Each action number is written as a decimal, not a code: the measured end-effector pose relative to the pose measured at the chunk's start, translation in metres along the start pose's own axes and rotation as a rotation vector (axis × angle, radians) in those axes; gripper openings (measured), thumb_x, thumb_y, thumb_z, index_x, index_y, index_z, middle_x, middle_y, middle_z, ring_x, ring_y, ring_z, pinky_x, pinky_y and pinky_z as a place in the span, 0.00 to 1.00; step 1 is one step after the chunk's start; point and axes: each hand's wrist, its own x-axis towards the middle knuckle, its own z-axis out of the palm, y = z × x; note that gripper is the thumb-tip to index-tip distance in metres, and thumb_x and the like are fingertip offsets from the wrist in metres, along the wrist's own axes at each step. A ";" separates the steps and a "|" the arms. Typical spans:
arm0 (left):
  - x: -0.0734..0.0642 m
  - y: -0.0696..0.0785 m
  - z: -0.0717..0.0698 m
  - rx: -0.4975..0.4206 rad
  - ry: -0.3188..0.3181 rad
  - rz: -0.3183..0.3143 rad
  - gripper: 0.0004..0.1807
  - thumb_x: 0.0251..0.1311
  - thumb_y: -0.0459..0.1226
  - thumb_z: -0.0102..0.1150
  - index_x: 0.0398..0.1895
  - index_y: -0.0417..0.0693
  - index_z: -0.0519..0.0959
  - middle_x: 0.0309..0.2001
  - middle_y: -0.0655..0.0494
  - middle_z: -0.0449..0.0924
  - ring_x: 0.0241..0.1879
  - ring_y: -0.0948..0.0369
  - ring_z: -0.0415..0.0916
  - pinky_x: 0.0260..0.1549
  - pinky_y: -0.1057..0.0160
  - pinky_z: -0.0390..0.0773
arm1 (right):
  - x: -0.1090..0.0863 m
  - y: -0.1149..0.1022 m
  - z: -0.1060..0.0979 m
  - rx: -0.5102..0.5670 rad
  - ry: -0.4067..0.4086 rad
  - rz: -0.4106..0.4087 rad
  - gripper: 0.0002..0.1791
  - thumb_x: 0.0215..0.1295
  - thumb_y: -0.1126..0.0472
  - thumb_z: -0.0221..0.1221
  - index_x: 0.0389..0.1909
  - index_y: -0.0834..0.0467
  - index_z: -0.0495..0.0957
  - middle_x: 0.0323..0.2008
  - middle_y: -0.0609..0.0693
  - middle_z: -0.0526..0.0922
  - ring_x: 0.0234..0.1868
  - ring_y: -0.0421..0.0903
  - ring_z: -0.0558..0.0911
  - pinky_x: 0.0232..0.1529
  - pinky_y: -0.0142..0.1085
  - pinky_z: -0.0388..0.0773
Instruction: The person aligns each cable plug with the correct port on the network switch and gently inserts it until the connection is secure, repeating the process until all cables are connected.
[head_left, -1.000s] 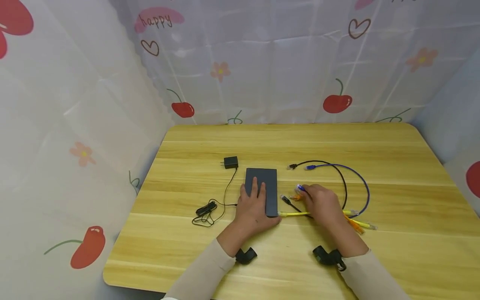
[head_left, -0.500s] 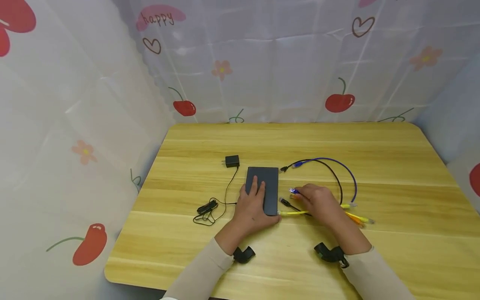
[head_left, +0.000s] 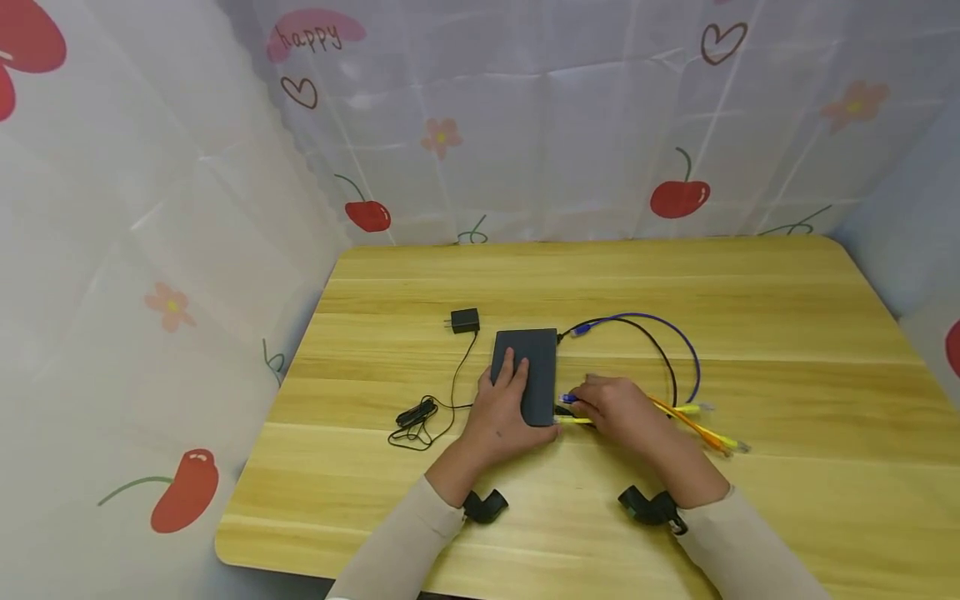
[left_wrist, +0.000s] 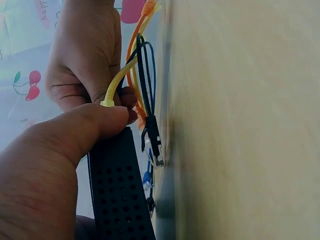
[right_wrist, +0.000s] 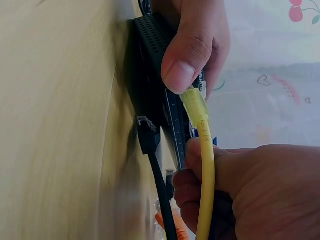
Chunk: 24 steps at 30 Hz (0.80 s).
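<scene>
A dark network switch (head_left: 537,350) lies under my left hand (head_left: 495,421). Its fingers spread over the top, and the thumb (left_wrist: 107,120) bends over the near end beside a yellow plug (right_wrist: 195,106), which sits at the switch's right side. My right hand (head_left: 618,408) pinches a network cable by its blue plug (head_left: 570,399) close to the row of ports; whether the tip has entered one is hidden by fingers. A loose black plug (left_wrist: 154,137) hangs low beside the switch. An orange plug (right_wrist: 175,220) shows below the right hand's fingers.
A black power adapter (head_left: 464,321) lies left of the switch, with its thin cord bundled (head_left: 415,414). Far blue (head_left: 581,330) and black (head_left: 561,337) plugs lie near the switch's back right corner. Yellow and orange cable ends (head_left: 712,435) stretch behind the right wrist.
My right hand has moved left with the blue plug, up to the switch's side. The far blue and black plugs have shifted left with their cables. The left hand stays on the switch.
</scene>
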 end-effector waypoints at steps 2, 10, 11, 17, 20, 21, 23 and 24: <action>0.000 0.000 0.000 -0.005 0.004 0.006 0.63 0.46 0.69 0.66 0.81 0.54 0.49 0.81 0.54 0.35 0.75 0.34 0.44 0.63 0.38 0.65 | 0.001 -0.001 0.000 0.007 -0.019 0.008 0.06 0.61 0.65 0.68 0.39 0.60 0.87 0.31 0.48 0.85 0.35 0.46 0.85 0.39 0.41 0.82; -0.001 0.000 -0.001 -0.001 0.010 0.012 0.62 0.46 0.68 0.66 0.81 0.53 0.50 0.81 0.53 0.36 0.74 0.34 0.45 0.62 0.38 0.66 | 0.005 -0.006 0.000 0.053 -0.053 0.042 0.06 0.63 0.63 0.67 0.39 0.59 0.87 0.30 0.45 0.83 0.32 0.40 0.80 0.35 0.36 0.80; -0.001 0.000 -0.001 0.000 0.009 0.012 0.62 0.46 0.68 0.66 0.81 0.53 0.50 0.81 0.53 0.35 0.74 0.34 0.45 0.63 0.38 0.65 | 0.005 -0.006 0.000 0.057 -0.059 0.049 0.06 0.64 0.63 0.66 0.40 0.59 0.87 0.30 0.45 0.83 0.32 0.40 0.80 0.35 0.36 0.79; -0.001 0.000 -0.001 0.007 0.007 0.011 0.63 0.46 0.69 0.66 0.81 0.53 0.50 0.81 0.52 0.35 0.74 0.33 0.44 0.63 0.37 0.64 | 0.007 -0.007 0.000 0.075 -0.077 0.055 0.06 0.64 0.63 0.66 0.40 0.60 0.88 0.31 0.46 0.83 0.33 0.41 0.80 0.36 0.37 0.79; 0.000 0.000 -0.001 0.015 0.011 0.017 0.63 0.46 0.69 0.65 0.80 0.52 0.50 0.81 0.51 0.36 0.74 0.33 0.45 0.63 0.38 0.64 | 0.008 -0.007 0.000 0.074 -0.083 0.045 0.06 0.64 0.64 0.66 0.40 0.60 0.87 0.31 0.47 0.84 0.34 0.43 0.81 0.37 0.38 0.80; 0.000 0.000 -0.001 0.019 0.012 0.021 0.63 0.46 0.69 0.65 0.80 0.52 0.50 0.81 0.51 0.36 0.74 0.32 0.45 0.63 0.37 0.64 | 0.008 -0.008 0.000 0.073 -0.087 0.045 0.06 0.64 0.64 0.66 0.40 0.60 0.87 0.32 0.47 0.84 0.34 0.44 0.82 0.37 0.39 0.80; 0.000 0.000 -0.001 0.025 0.011 0.027 0.63 0.46 0.70 0.65 0.80 0.51 0.50 0.81 0.50 0.36 0.74 0.32 0.45 0.64 0.37 0.64 | 0.008 -0.008 0.001 0.067 -0.098 0.049 0.07 0.65 0.64 0.65 0.40 0.60 0.87 0.32 0.47 0.85 0.35 0.44 0.82 0.37 0.40 0.80; 0.000 0.000 -0.001 0.027 0.011 0.030 0.64 0.46 0.70 0.65 0.80 0.50 0.50 0.81 0.49 0.37 0.74 0.31 0.45 0.64 0.37 0.64 | 0.009 -0.009 0.001 0.061 -0.103 0.050 0.07 0.65 0.63 0.65 0.41 0.60 0.87 0.32 0.47 0.84 0.35 0.45 0.82 0.38 0.40 0.80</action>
